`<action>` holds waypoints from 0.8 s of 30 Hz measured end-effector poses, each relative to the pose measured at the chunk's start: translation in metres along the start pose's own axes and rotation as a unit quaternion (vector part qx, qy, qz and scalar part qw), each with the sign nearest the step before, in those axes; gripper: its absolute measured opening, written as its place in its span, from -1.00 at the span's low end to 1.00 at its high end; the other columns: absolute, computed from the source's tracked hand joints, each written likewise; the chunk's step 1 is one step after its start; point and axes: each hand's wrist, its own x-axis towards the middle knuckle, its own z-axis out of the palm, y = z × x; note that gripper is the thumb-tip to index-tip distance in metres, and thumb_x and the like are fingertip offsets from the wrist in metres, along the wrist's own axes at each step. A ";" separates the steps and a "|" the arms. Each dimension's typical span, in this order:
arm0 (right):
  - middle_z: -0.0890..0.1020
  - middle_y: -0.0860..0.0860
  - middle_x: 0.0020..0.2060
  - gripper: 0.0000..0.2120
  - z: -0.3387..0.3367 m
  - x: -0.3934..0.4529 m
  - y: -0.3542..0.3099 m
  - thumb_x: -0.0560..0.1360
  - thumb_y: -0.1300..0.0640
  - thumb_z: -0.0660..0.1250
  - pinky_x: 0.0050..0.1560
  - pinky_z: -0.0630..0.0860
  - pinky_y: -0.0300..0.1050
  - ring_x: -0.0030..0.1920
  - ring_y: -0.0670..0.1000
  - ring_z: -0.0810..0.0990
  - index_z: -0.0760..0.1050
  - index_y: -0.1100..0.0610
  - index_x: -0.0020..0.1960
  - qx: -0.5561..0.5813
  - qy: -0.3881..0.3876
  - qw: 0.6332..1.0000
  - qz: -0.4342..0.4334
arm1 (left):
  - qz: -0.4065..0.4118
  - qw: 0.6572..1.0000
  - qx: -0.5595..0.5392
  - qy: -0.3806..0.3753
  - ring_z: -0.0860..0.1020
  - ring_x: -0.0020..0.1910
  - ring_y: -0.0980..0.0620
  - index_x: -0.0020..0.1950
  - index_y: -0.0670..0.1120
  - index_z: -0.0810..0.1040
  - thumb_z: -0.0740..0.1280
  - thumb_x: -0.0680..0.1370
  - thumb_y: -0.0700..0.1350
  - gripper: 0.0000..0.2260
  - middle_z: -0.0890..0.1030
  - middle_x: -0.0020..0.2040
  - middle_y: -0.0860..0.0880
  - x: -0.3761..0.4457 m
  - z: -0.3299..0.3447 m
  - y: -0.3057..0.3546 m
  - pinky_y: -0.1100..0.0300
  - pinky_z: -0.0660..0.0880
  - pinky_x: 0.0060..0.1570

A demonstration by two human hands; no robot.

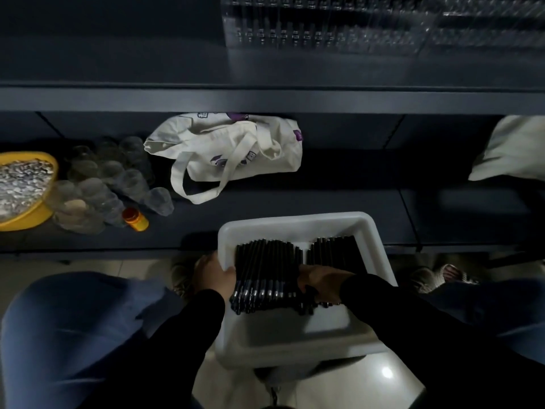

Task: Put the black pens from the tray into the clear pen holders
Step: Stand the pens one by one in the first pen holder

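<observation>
Lying in a thick layer across the far half of the white rectangular plastic tray (295, 222), the slim black pens (265, 276) are largely undisturbed, so the transfer is judged to be at an early stage. The right hand (318, 283) is resting on top of the pens with fingers curled into the pile; whether it is actually gripping any cannot be told. The left hand (213, 274) is holding the tray's left rim, its thumb hooked over the edge. The clear plastic pen holders (324, 28) are standing on the far upper shelf, well apart from the tray, and are appearing partly filled at their left end. On the lower shelf a cream cloth tote bag (230, 152) is lying far left of the tray.
</observation>
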 end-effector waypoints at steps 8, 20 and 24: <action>0.51 -0.02 0.01 -0.81 -0.018 -0.007 0.005 0.54 0.24 0.23 0.19 0.41 -0.13 0.11 0.05 0.51 0.55 0.18 0.10 0.074 0.081 0.994 0.005 | -0.008 0.998 0.064 -0.015 0.40 0.30 -0.14 0.30 -0.05 0.46 0.27 0.51 -0.08 -0.65 0.51 0.24 -0.11 -0.002 -0.004 0.004 0.02 0.35 0.30; 0.51 0.02 -0.16 -0.84 -0.176 -0.078 -0.017 0.60 0.34 0.11 -0.31 0.40 -0.37 -0.35 -0.23 0.46 0.42 0.16 0.02 0.474 0.431 0.768 0.005 | 0.366 0.911 -0.086 0.167 0.38 0.21 0.05 0.27 -0.19 0.49 0.13 0.48 0.04 -0.53 0.51 0.20 -0.12 -0.019 -0.082 0.096 0.14 0.37 0.25; 0.51 -0.05 -0.25 -0.78 -0.258 -0.109 -0.022 0.61 0.30 0.12 -0.27 0.38 -0.42 -0.33 -0.26 0.46 0.44 0.02 -0.01 0.429 0.522 0.736 -0.045 | 0.415 0.865 -0.119 0.256 0.39 0.19 0.04 0.22 -0.21 0.51 0.26 0.49 -0.13 -0.67 0.50 0.17 -0.12 -0.002 -0.134 0.161 0.49 0.15 0.24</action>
